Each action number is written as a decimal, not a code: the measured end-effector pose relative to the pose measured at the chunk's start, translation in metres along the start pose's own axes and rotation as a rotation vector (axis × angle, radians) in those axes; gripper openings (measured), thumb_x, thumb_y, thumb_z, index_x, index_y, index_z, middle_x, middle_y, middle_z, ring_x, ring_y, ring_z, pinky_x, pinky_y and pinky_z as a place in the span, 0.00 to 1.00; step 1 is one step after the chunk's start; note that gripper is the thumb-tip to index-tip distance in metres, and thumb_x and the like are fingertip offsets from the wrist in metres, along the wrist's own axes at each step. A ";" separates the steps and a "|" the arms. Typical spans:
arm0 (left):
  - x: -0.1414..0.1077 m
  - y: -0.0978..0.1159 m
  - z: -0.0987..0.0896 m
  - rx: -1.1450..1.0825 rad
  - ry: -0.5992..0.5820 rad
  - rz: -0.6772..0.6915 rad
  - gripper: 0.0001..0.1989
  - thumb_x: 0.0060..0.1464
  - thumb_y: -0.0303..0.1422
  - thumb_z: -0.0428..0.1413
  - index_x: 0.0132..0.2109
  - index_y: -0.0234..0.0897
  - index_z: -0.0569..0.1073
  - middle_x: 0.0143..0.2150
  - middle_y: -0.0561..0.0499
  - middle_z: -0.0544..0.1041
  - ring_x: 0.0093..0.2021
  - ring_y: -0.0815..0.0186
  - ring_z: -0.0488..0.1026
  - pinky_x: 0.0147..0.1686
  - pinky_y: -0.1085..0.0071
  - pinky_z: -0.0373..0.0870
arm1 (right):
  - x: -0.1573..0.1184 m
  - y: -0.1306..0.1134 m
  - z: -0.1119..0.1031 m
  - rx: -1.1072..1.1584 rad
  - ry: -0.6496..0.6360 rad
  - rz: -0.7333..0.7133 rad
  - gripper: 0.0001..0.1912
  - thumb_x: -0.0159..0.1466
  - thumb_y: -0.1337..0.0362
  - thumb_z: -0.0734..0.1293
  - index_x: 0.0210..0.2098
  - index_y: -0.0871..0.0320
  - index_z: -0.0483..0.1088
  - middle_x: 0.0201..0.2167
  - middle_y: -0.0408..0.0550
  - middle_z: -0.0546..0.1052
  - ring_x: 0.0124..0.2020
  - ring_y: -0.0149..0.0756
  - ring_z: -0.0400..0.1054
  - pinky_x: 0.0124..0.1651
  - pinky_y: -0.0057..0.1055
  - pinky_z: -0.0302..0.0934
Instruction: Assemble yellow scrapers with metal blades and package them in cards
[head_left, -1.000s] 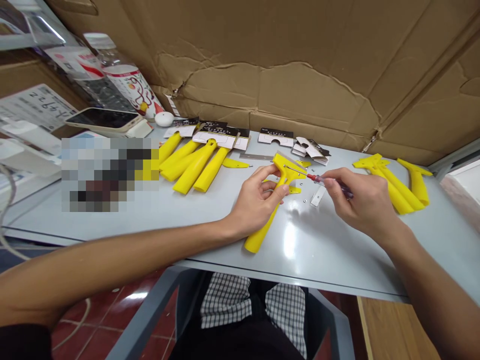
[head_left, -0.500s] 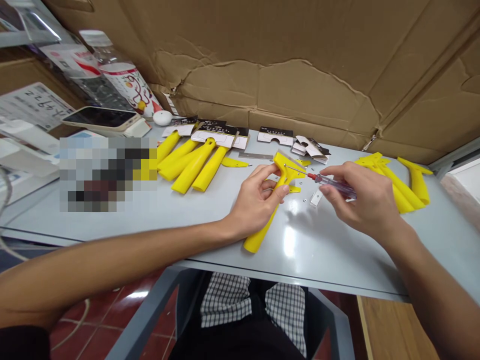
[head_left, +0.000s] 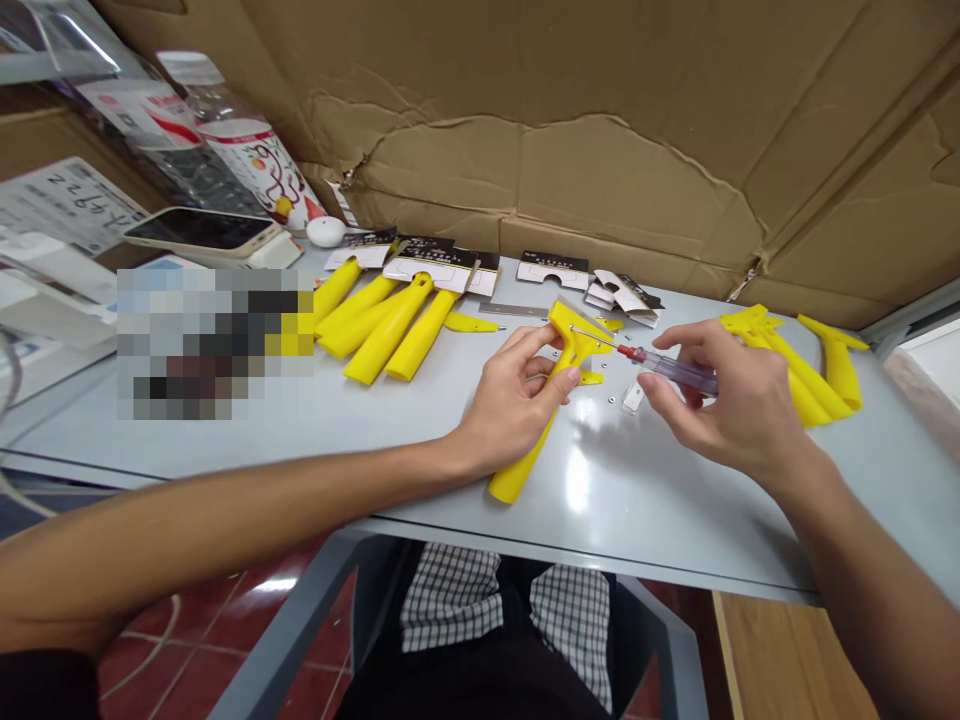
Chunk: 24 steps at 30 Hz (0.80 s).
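My left hand (head_left: 517, 395) is closed around the neck of a yellow scraper (head_left: 529, 455), its handle slanting down toward the table's front edge. In my right hand (head_left: 739, 395) is a screwdriver (head_left: 679, 372) with a clear purplish handle and a red collar. Its shaft reaches across the scraper's head, and the tip meets the head near a screw spot. My right thumb stands a little off the handle, the fingers behind it. Below the head lie a yellow cover piece (head_left: 591, 378), a small nut (head_left: 611, 400) and a small clear box (head_left: 632, 398).
Several yellow scraper handles (head_left: 390, 330) with black-and-white cards lie left; more yellow scrapers (head_left: 806, 370) lie right. A metal blade (head_left: 514, 311), a yellow piece (head_left: 472, 322) and loose cards (head_left: 553, 270) are behind. A phone (head_left: 202, 232) and bottles (head_left: 259, 165) stand far left, cardboard (head_left: 562, 170) at the back.
My right thumb and fingers have opened slightly around the screwdriver handle, the hand shifting a little right. My left hand and the scraper stay nearly still.
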<state>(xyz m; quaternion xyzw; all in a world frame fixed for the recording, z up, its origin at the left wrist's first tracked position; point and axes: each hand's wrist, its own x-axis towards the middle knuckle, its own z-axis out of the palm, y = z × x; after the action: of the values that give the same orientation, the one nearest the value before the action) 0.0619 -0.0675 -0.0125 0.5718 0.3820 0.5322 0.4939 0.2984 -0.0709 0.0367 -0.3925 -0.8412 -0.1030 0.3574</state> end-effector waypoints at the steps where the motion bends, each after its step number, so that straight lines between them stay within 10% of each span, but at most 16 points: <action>1: 0.000 0.000 0.000 -0.002 -0.001 0.001 0.13 0.63 0.31 0.64 0.54 0.38 0.77 0.60 0.43 0.72 0.40 0.66 0.80 0.38 0.68 0.86 | 0.000 -0.001 -0.001 0.016 -0.013 0.004 0.08 0.68 0.61 0.72 0.45 0.54 0.73 0.23 0.38 0.76 0.17 0.33 0.68 0.23 0.33 0.60; 24: 0.001 -0.006 -0.002 0.047 0.001 0.049 0.13 0.63 0.29 0.64 0.54 0.37 0.78 0.57 0.44 0.73 0.37 0.70 0.79 0.37 0.68 0.86 | 0.003 -0.005 -0.005 -0.011 -0.002 -0.042 0.03 0.73 0.64 0.71 0.43 0.53 0.79 0.20 0.37 0.76 0.17 0.30 0.67 0.23 0.31 0.58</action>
<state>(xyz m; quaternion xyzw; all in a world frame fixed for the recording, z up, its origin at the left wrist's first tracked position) 0.0610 -0.0655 -0.0179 0.5922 0.3802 0.5354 0.4669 0.2961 -0.0746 0.0436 -0.3766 -0.8491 -0.1148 0.3521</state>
